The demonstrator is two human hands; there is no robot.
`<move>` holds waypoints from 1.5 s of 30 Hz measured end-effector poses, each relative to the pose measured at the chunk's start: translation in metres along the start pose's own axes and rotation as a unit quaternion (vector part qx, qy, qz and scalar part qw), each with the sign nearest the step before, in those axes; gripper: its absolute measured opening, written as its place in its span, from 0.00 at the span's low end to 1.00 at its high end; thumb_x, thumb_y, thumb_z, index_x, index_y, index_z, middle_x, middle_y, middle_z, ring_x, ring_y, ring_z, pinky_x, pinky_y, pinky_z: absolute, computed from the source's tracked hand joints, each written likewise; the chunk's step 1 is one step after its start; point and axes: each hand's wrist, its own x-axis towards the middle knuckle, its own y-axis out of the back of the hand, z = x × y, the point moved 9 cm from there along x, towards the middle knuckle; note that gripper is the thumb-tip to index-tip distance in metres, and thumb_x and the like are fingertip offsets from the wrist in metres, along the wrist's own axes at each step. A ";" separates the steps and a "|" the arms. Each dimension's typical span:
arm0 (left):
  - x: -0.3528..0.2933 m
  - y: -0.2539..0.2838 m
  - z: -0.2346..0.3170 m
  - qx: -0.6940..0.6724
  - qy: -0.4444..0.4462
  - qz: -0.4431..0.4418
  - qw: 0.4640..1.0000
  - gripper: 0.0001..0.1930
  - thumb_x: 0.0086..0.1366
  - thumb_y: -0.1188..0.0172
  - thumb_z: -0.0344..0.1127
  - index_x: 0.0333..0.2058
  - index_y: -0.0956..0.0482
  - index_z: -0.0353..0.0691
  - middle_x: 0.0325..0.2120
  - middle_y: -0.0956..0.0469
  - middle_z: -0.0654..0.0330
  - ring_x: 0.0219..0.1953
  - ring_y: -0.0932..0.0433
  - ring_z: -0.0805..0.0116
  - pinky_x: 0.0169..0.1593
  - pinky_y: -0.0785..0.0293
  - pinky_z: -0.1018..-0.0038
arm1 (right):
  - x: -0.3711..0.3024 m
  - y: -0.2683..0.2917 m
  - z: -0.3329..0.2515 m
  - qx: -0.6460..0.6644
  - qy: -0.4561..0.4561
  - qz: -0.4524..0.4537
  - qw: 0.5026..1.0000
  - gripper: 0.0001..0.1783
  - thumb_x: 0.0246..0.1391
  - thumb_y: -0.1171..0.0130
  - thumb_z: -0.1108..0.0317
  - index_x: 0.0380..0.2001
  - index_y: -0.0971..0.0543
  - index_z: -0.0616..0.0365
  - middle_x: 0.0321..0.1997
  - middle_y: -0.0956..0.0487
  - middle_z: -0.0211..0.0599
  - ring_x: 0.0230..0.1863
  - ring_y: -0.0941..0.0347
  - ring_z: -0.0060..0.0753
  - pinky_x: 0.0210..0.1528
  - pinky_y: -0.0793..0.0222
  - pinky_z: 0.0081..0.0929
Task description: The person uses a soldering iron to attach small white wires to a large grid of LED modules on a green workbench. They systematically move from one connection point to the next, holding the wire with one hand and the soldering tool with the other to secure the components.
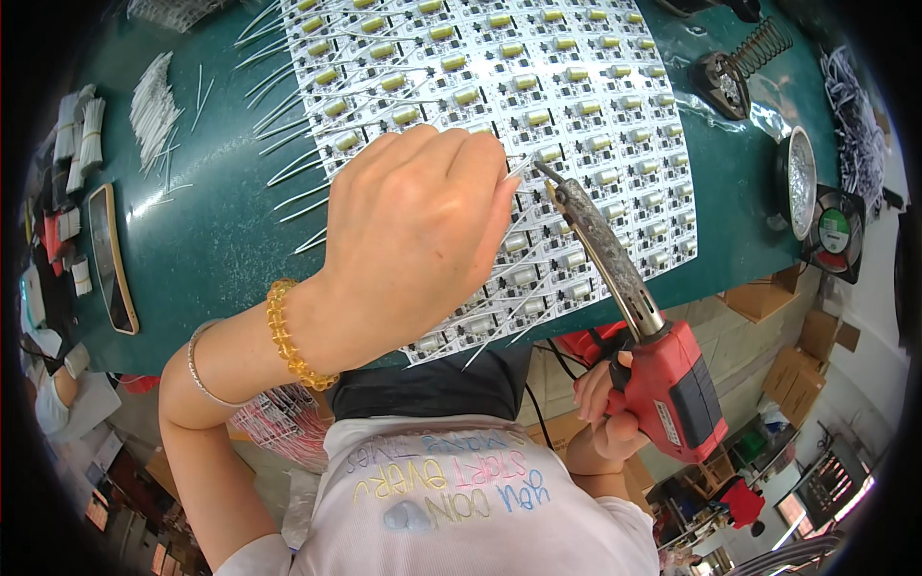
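A large white panel of small circuit boards [634,197] lies on the table, with rows of yellowish cylindrical parts and thin white wires sticking out along its left side. My left hand [413,226] is closed over the middle of the panel. From its fingertips a thin white wire [520,167] points at one of the boards. In my right hand [612,413], beyond the table's near edge, is a red and black soldering gun [672,389]. Its dark tip meets the board right beside the wire's end. My left palm and most of its fingertips are hidden.
Loose white wires [154,113] and a phone [113,259] lie on the green table [216,250] at left. To the right are a soldering stand with a coiled spring [761,50], a round metal dish [799,182] and a small fan [834,233]. Bundled wires [88,134] line the left edge.
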 end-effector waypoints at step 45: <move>0.028 0.006 -0.049 -0.126 0.074 -0.066 0.987 0.03 0.55 0.35 0.27 0.26 0.20 0.35 0.11 0.30 0.64 0.12 0.41 0.81 0.19 0.44 0.79 | 0.021 0.007 -0.005 -0.140 -0.055 0.032 0.988 0.42 0.52 0.46 0.34 0.51 0.36 0.65 0.10 0.36 0.25 0.12 0.38 0.23 0.18 0.41 0.21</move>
